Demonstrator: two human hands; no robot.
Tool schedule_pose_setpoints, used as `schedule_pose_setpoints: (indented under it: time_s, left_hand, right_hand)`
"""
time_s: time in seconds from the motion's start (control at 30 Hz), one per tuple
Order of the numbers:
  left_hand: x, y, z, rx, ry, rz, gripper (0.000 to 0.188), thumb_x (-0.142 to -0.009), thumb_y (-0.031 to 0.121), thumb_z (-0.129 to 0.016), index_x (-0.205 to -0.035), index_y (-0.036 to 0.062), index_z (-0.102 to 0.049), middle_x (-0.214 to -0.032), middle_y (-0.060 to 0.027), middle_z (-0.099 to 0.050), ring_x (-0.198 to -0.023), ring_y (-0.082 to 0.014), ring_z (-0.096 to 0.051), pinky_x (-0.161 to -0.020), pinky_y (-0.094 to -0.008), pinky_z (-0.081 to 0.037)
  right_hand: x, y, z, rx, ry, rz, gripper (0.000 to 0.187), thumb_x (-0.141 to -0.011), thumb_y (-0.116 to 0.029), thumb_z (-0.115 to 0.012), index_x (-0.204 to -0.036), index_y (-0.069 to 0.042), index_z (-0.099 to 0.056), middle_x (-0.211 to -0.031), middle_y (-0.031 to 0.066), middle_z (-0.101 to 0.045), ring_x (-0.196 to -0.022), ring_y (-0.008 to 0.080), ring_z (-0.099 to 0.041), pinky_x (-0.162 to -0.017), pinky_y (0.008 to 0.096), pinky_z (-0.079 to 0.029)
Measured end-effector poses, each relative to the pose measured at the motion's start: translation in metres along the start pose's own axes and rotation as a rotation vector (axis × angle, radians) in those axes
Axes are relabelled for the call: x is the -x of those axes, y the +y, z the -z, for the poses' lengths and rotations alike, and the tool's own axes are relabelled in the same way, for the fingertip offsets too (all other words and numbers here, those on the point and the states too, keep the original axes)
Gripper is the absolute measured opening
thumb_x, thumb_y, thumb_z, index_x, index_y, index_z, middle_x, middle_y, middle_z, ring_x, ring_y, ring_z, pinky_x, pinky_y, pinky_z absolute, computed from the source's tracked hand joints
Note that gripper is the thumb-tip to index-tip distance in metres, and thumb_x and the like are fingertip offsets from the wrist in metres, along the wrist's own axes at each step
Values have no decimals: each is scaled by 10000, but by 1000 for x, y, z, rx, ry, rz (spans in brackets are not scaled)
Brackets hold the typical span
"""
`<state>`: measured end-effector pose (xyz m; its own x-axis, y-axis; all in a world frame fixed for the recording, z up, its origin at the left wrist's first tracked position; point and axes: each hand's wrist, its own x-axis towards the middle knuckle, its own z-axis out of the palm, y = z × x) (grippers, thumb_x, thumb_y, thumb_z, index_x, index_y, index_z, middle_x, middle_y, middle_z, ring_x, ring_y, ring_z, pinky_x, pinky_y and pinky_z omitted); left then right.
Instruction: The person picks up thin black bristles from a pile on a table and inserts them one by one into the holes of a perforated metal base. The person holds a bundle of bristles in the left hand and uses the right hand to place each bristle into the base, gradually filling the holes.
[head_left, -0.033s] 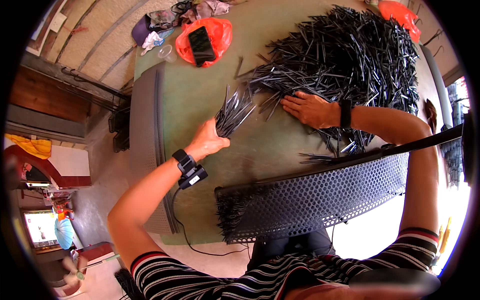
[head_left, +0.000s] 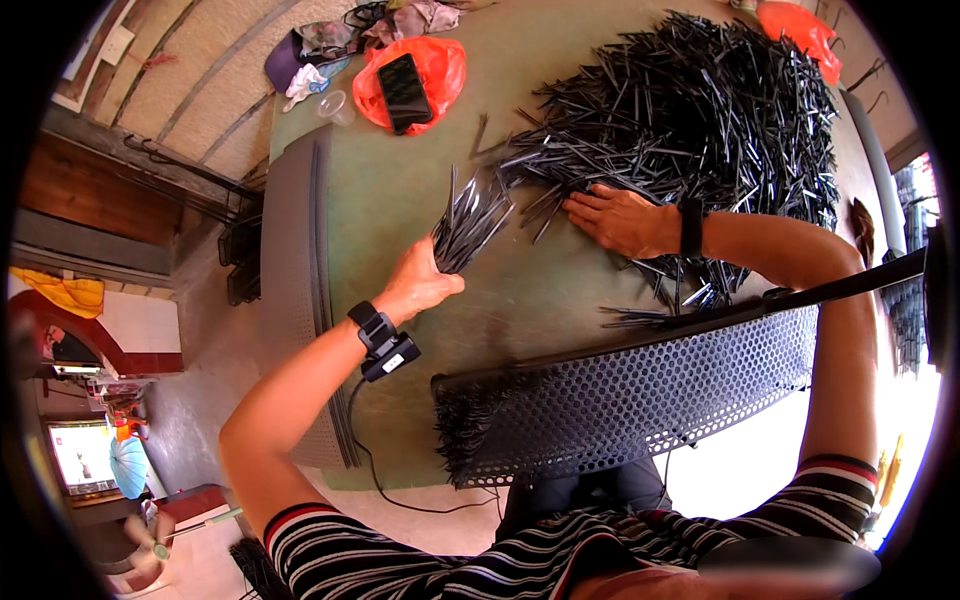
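Left hand (head_left: 418,281) clenched on black strip bundle (head_left: 468,228) — right hand (head_left: 625,222) flat, fingers extended, on strip pile (head_left: 705,125).
Bundle's long axis angles up-right, pileward — right hand nearer pile.

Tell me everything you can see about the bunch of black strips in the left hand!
The bunch of black strips is made of many thin, narrow, shiny pieces that look like plastic. The left hand grips its lower end, while the free ends fan out unevenly, pointing up and slightly right in the picture. It is over the green tabletop, left of the big black pile. Whether its tips touch the pile is hard to tell.
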<state>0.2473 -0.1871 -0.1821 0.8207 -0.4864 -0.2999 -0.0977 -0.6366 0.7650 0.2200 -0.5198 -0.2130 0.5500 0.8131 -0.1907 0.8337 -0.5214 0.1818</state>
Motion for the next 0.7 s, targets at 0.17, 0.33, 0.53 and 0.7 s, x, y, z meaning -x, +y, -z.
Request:
schedule_pose_setpoints:
  time_s: [0.17,0.33,0.53,0.7]
  left_hand:
    - [-13,14,-21,249,167,-166,381,-626,66,-604,-987,-16,-519,-786,-27,-524,-727,-136,-467,-704,-265,-431]
    - [-33,37,-41,386,270,-306,408,-653,29,-603,-1051,30,-511,-781,42,-457,-678,-63,-403,-616,-210,-374]
    - [-40,64,-67,366,366,-507,507,-685,40,-629,-1168,14,-477,-887,-43,-587,-808,-126,-556,-732,-271,-463]
    - [-45,65,-91,371,343,-469,493,-723,120,-712,-1129,22,-450,-923,-70,-585,-884,-175,-592,-783,-315,-487]
  right_hand:
    - [-14,-9,49,-452,160,-145,593,-689,-419,-701,-1043,39,-571,-1057,131,-563,-1019,281,-488,-879,403,-361]
    - [-18,-9,64,-523,164,-339,750,-662,-488,-726,-1166,23,-510,-1107,159,-558,-1104,305,-475,-941,404,-361]
    - [-41,-4,57,-1671,473,-177,1040,-587,-381,-849,-1356,29,-281,-1310,183,-433,-1270,268,-380,-1078,402,-289]
    - [-51,-20,59,-1674,550,-281,966,-576,-228,-879,-1359,-44,-343,-1250,51,-497,-1167,163,-449,-1022,354,-359]
